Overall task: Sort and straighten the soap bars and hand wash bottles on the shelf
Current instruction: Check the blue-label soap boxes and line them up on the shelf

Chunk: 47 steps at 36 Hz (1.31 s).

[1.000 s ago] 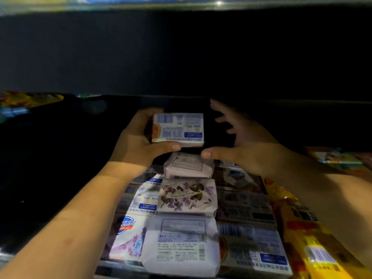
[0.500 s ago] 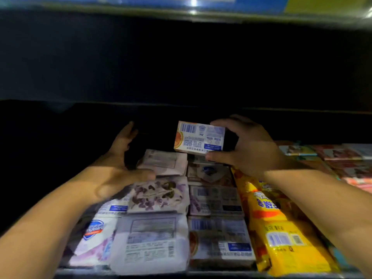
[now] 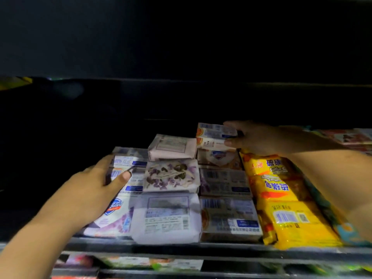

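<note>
Right hand (image 3: 256, 137) pinching white soap box (image 3: 213, 130) (barcode, orange print), left hand (image 3: 94, 190) flat on stack (image 3: 131, 161)

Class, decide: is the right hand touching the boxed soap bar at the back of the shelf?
Touching. Head view: right hand pinches the boxed soap bar at its end, fingers above, thumb below.

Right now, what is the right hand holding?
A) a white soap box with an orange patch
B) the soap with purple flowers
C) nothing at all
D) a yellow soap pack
A: the right hand pinches the white soap box at the back of the shelf; its orange patch shows at the left end.
</note>
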Tool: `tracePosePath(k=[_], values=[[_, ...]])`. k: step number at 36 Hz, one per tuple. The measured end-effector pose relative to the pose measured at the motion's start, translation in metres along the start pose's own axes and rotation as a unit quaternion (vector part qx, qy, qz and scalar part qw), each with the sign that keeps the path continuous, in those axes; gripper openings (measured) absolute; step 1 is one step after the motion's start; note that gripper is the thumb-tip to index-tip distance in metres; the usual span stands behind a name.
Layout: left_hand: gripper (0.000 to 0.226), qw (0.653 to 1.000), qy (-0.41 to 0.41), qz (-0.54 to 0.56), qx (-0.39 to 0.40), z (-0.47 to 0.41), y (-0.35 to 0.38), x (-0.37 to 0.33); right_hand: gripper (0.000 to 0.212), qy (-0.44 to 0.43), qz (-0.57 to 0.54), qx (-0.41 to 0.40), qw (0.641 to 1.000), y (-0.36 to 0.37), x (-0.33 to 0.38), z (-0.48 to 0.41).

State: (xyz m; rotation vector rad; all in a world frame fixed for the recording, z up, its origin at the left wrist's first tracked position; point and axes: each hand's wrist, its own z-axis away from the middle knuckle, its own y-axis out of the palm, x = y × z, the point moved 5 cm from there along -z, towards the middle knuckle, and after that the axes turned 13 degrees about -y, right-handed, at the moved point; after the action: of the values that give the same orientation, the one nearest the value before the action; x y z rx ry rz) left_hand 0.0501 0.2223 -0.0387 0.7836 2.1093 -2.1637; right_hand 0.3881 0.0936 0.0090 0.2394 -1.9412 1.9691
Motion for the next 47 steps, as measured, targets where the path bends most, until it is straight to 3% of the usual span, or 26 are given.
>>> tracePosePath(k=[2,6,11,14,17,20,24,28,41,44,47], values=[[0.056,1.0,0.019,-0.011,-0.019,0.007,-0.003,-0.004,0.058,0.013,0.002,0.01,1.0,0.002,0.002,-0.001],[0.058,1.0,0.009,0.004,-0.012,0.018,-0.005,-0.002,0.063,0.021,0.044,-0.02,0.999,-0.001,0.013,0.0],[0.059,0.995,0.019,0.088,-0.042,0.025,-0.007,-0.001,0.053,-0.019,0.085,-0.123,0.989,-0.006,0.069,0.01],[0.054,0.986,-0.048,0.16,0.002,0.024,0.001,0.007,0.056,-0.086,0.075,-0.119,0.986,0.004,0.118,0.008],[0.075,0.97,-0.099,0.218,0.034,0.013,0.015,0.025,0.057,-0.139,0.088,-0.081,0.983,0.023,0.151,-0.01],[0.089,0.983,-0.088,0.153,0.045,0.008,0.018,0.025,0.069,-0.163,0.117,-0.025,0.979,0.04,0.176,-0.03],[0.053,0.996,-0.055,0.019,0.069,0.022,0.001,0.004,0.068,-0.144,0.134,0.033,0.98,0.052,0.192,-0.049],[0.064,0.99,-0.084,-0.007,0.11,0.023,0.0,0.003,0.055,-0.065,0.122,0.07,0.988,0.061,0.182,-0.053],[0.067,0.984,-0.104,0.034,0.142,0.022,-0.004,0.002,0.044,-0.037,0.029,0.05,0.998,0.047,0.181,-0.032],[0.055,0.983,-0.092,0.043,0.155,0.026,-0.005,0.003,0.055,-0.025,0.022,0.046,0.998,0.042,0.194,-0.037],[0.043,0.986,-0.063,0.004,0.151,0.026,-0.003,0.005,0.08,-0.038,0.069,0.087,0.993,0.047,0.205,-0.048]])
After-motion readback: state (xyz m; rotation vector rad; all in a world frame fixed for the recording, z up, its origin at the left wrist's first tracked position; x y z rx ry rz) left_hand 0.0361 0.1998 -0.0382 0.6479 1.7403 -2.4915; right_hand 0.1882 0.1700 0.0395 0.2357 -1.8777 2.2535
